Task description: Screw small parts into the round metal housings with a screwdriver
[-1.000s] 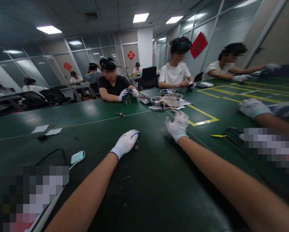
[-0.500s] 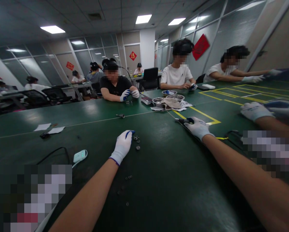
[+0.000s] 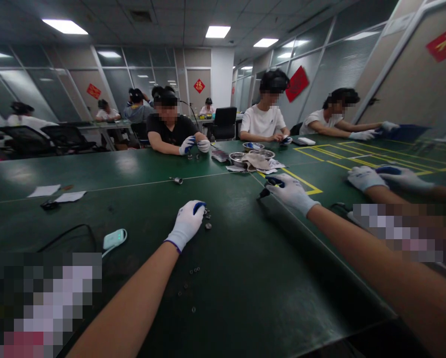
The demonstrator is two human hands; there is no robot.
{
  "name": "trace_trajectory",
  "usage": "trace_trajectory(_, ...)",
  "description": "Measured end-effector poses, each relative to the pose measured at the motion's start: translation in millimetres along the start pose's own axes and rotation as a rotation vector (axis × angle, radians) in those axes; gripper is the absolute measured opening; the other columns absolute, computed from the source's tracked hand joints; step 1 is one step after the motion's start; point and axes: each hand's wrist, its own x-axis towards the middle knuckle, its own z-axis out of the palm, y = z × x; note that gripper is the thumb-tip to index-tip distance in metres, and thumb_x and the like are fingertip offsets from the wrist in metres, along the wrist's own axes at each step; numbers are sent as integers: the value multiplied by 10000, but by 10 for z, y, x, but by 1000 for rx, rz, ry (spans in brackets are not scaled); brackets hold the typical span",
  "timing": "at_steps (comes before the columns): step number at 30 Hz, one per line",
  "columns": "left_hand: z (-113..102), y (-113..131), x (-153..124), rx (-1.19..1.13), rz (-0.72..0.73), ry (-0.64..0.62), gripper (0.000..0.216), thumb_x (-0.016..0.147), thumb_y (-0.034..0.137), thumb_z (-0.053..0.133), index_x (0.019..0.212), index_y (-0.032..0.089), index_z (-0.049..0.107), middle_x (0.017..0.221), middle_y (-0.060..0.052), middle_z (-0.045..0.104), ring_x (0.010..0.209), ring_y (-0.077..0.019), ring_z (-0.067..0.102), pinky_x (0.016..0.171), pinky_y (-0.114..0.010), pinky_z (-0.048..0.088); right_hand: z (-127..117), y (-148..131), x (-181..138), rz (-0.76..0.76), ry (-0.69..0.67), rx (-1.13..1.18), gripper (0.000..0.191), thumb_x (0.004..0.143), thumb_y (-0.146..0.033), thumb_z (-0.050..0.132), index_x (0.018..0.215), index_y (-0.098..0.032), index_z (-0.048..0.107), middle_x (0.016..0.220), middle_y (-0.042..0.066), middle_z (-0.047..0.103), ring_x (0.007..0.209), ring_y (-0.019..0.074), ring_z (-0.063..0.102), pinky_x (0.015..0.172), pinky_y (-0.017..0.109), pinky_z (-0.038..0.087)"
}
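My left hand (image 3: 187, 222), in a white glove with blue fingertips, rests on the green table with its fingers curled. Whatever it may hold is hidden. Close beside those fingers lie several small metal ring-like parts (image 3: 208, 226). Over to the right, my right hand (image 3: 293, 193), gloved the same way, grips a dark, slim tool (image 3: 264, 192) whose end points down and left; its exact kind is unclear. Several tiny rings (image 3: 193, 310) are scattered nearer me, right of my left forearm.
Metal bowls (image 3: 237, 159) and a beige cloth (image 3: 256, 162) stand farther back. A metal fitting (image 3: 177, 180), paper sheets (image 3: 70, 197) and a pale-green device with a cable (image 3: 114, 239) lie leftward. A co-worker's gloved hands (image 3: 366, 178) are at right; other people sit across the table.
The view has swung slightly to the right. My right hand has turned the dark tool from nearly level to tilted downward. My left hand stays by the small metal parts.
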Motion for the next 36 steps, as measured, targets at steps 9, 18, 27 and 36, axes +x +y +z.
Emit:
trace_trajectory(9,6,5,1,2,7,-26,232,943,243,613,1114,199,763,1187,-96,774,1152,-274,704,1115,-440,508,112,-271,-54,-59,-62,125,394,850,-313,685,1224,-230,775,1202,102,754,1122,298,701,1020,455,559)
trace_trajectory(18,3,41,-44,21,182,-32,323,916,274,645,1220,205,734,1263,-104,731,1212,-268,662,1147,-446,482,280,-589,-168,-128,-138,352,372,869,-289,695,1232,-235,753,1184,88,751,1112,274,708,1022,466,574)
trace_trajectory(27,224,403,-28,283,268,-116,463,829,408,779,1260,251,719,1422,-133,640,1386,-369,493,1215,-569,328,354,-1022,-466,-315,-181,447,376,883,-225,655,1250,-232,735,1077,73,697,992,228,705,917,392,604)
trace_trajectory(36,96,473,-1,-4,256,-68,367,907,286,687,1263,223,627,1188,-118,724,1122,-286,681,1036,-443,532,49,-1290,-750,-480,92,439,409,904,-248,615,1308,-258,681,1185,99,628,1090,284,647,971,458,570)
